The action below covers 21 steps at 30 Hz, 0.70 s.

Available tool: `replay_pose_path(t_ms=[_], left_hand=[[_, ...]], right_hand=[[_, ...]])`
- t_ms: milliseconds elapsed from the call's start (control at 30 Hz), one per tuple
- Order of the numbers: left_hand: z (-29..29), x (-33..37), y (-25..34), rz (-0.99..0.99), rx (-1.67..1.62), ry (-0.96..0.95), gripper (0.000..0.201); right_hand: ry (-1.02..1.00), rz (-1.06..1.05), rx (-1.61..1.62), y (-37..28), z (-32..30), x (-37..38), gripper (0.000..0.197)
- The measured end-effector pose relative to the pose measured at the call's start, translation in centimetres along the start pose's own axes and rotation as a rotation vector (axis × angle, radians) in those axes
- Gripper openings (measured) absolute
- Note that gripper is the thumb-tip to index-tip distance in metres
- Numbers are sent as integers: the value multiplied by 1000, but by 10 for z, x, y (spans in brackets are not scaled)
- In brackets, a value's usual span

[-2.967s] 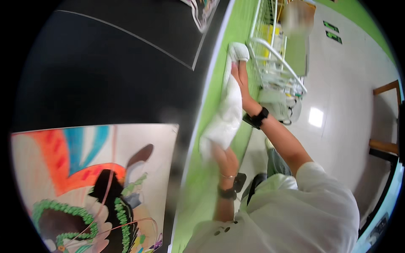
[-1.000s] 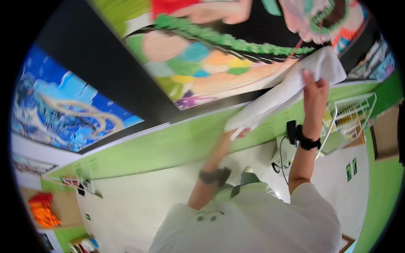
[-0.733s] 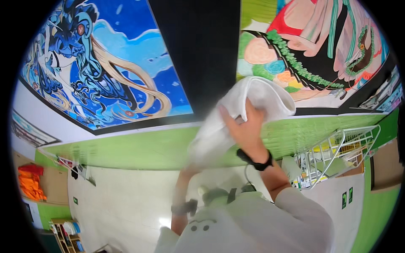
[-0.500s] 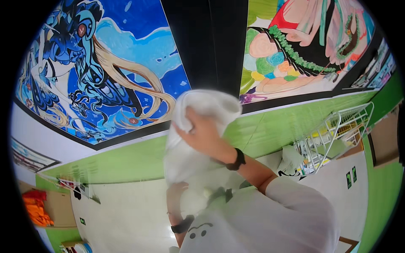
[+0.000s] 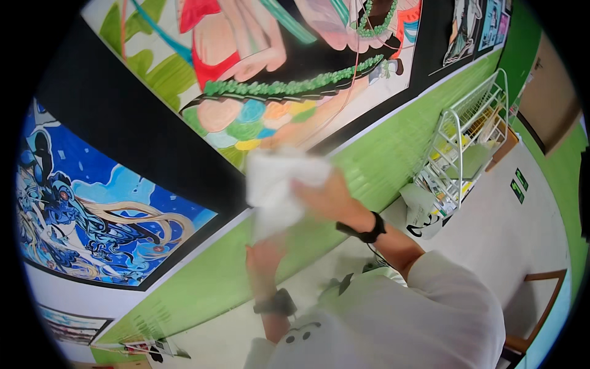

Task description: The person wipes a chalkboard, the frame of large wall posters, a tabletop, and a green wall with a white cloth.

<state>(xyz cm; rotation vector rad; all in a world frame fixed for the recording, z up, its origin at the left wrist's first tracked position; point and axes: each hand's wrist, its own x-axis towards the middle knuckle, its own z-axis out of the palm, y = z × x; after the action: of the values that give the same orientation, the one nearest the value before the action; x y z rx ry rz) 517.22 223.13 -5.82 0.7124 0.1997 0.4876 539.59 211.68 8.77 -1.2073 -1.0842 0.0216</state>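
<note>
A white cloth (image 5: 279, 178), bunched and folded over itself, is held up in front of me near the wall. My right hand (image 5: 329, 195) is closed on its right side, with the fingers smeared by motion. My left hand (image 5: 268, 251) is just below, at the cloth's lower end. Its fingers are blurred and partly hidden by the cloth, so their grip cannot be made out. Both wrists wear dark bands. Behind the cloth is the lower edge of a colourful painting (image 5: 246, 117) on a black wall panel.
A blue painting (image 5: 117, 209) hangs to the left on the same black panel (image 5: 141, 123). Green wall (image 5: 362, 172) runs below. At the right, a white wire rack (image 5: 461, 147) holding papers stands on the pale floor (image 5: 473, 240); a wooden-framed item (image 5: 550, 307) is at lower right.
My view has turned right, so the paintings have shifted left. The cloth is now more compact, and my left hand has risen closer to my right hand.
</note>
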Motion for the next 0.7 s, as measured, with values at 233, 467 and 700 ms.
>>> replay_pose_path(t_ms=[233,467,700], left_hand=[[85,99,-105,-195,720,-405,61],[138,165,-223,-575,-433,81,49],[152,160,-266,-890,-642,-19,57]], right_hand=[[761,488,103,56,-148,-50,48],[778,413,643,72,-244,-23,36],[277,808,663,111,-220,-8,35]])
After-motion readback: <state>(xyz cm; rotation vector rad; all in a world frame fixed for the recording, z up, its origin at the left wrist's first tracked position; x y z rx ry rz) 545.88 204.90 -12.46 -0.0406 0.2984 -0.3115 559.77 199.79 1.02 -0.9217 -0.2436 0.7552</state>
